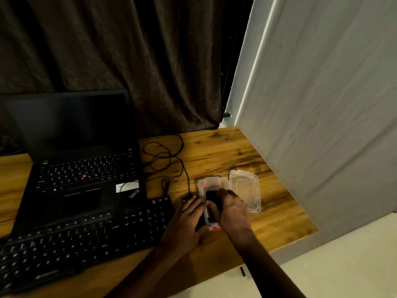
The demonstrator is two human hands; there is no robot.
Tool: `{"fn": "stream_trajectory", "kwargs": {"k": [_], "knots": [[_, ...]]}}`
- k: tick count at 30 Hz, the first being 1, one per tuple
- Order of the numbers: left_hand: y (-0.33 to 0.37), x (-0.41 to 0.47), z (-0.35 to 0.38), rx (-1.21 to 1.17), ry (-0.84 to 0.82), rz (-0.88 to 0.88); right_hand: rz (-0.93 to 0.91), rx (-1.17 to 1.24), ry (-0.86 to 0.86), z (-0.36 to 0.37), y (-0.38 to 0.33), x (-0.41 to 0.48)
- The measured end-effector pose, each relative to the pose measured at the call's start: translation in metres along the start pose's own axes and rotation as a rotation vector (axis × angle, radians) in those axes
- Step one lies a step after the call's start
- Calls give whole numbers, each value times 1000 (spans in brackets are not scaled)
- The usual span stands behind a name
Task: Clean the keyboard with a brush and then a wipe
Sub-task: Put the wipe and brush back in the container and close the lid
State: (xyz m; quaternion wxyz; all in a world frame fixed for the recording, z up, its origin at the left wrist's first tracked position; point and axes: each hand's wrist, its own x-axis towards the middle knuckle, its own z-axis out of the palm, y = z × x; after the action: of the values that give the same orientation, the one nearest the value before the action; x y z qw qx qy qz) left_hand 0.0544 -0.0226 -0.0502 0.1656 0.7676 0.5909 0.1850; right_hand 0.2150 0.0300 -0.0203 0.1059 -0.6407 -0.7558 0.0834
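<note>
Nearest the camera, two bare forearms reach in from the bottom edge over the front edge of the wooden desk [225,151]. The black keyboard [86,239] lies along the desk's front edge at the left, angled, its right end just beside the hands. The left hand [189,220] rests palm down between the keyboard's right end and a clear plastic box [212,186] with orange latches, its fingers curled against the box's left side; whether it also clasps the dark thing under it cannot be told. The right hand [233,209] is over the box's near end, fingers closed around a dark object [211,196] that sits in the box; it is too dim to tell what the object is. Just right of the box, touching or nearly so, lies its clear lid [245,190], flat on the desk toward the right edge. A black mouse [186,198] peeks out just beyond the left hand's fingertips, and its cable [165,160] loops in loose coils toward the back edge. Behind the keyboard an open black laptop [81,175] stands at the left, screen dark, a white sticker on its palm rest. Beyond the back edge hangs a dark curtain [129,61]; a pale wall [322,104] runs along the right edge.
</note>
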Motion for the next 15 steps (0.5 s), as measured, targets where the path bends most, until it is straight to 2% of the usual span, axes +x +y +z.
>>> {"fn": "stream_trajectory", "kwargs": {"k": [3, 4, 5, 8, 10, 15], "knots": [[2, 0, -3, -10, 1, -40, 64, 99, 262, -15, 24, 8], [3, 1, -4, -11, -3, -47, 117, 113, 301, -22, 35, 12], [3, 1, -5, -12, -4, -46, 178, 108, 289, -26, 48, 17], [4, 1, -7, -21, 0, -20, 384, -81, 32, -25, 82, 28], [2, 2, -7, -21, -8, -28, 443, -89, -68, -16, 92, 27], [3, 4, -7, -28, -23, -52, 478, 185, -22, 4, 103, 28]]}}
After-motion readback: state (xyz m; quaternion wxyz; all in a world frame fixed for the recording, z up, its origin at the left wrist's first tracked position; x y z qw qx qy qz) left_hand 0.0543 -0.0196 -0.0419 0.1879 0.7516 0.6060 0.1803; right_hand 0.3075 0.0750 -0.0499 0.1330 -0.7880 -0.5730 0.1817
